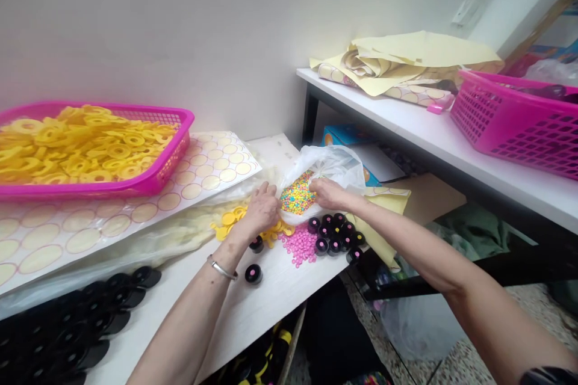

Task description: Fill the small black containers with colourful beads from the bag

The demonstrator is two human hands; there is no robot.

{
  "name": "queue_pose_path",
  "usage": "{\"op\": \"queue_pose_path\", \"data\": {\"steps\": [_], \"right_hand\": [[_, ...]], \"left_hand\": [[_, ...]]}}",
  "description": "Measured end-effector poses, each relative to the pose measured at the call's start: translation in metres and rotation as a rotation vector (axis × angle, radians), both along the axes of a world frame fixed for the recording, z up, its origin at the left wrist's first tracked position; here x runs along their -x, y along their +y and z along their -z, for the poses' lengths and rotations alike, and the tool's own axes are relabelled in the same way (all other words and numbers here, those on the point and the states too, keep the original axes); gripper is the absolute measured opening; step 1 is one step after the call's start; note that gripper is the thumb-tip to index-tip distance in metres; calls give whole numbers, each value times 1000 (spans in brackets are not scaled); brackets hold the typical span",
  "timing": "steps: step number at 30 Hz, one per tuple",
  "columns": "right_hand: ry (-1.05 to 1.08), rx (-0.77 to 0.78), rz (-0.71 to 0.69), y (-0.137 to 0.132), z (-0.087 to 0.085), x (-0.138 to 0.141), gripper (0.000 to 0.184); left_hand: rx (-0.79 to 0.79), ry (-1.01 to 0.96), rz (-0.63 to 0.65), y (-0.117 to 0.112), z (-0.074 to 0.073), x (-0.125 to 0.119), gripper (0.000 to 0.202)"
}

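Observation:
A clear plastic bag (332,165) full of small multicoloured beads (298,195) lies at the far end of the white table (253,313). My left hand (262,210) grips the bag's left edge with curled fingers. My right hand (327,192) pinches the bag's opening on the right side. Just in front of the bag lie a small heap of pink beads (301,245), several yellow rings (230,219) and a cluster of small black caps (335,234). Two more black caps (253,274) stand apart near my left wrist, which wears a metal bangle.
A pink basket (156,177) heaped with yellow rings sits at the left on sheets of round stickers (212,165). Black discs (72,325) lie at the near left. A higher white bench (451,144) on the right carries a second pink basket (510,123) and yellow paper (406,57).

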State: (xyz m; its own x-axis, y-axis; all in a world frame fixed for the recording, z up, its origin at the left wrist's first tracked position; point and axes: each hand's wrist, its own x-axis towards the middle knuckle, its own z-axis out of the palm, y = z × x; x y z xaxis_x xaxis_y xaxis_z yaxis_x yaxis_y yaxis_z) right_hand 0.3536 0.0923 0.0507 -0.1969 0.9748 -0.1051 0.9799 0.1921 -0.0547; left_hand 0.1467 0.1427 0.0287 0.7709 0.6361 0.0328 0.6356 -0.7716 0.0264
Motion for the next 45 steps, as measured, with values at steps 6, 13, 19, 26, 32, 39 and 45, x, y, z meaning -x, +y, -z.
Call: {"op": "queue_pose_path", "data": {"steps": [6, 13, 19, 26, 32, 39, 45], "right_hand": [[-28, 12, -77, 8, 8, 1, 20], [-124, 94, -1, 10, 14, 9, 53], [-98, 78, 4, 9, 2, -16, 39], [177, 124, -8, -1, -30, -54, 56], [-183, 91, 29, 2, -21, -57, 17], [-133, -410, 136, 10, -29, -52, 28], [-165, -307, -167, -10, -6, -65, 24]], "left_hand": [[-29, 30, -22, -2, -8, 10, 19], [68, -49, -157, -1, -16, 16, 18], [15, -136, -202, -6, -17, 11, 15], [-29, -324, -271, 10, -8, 10, 13], [7, -513, -189, 13, 2, 10, 12], [-84, -644, -261, 18, -2, 8, 13], [54, -291, -173, 3, -5, 17, 16]]}}
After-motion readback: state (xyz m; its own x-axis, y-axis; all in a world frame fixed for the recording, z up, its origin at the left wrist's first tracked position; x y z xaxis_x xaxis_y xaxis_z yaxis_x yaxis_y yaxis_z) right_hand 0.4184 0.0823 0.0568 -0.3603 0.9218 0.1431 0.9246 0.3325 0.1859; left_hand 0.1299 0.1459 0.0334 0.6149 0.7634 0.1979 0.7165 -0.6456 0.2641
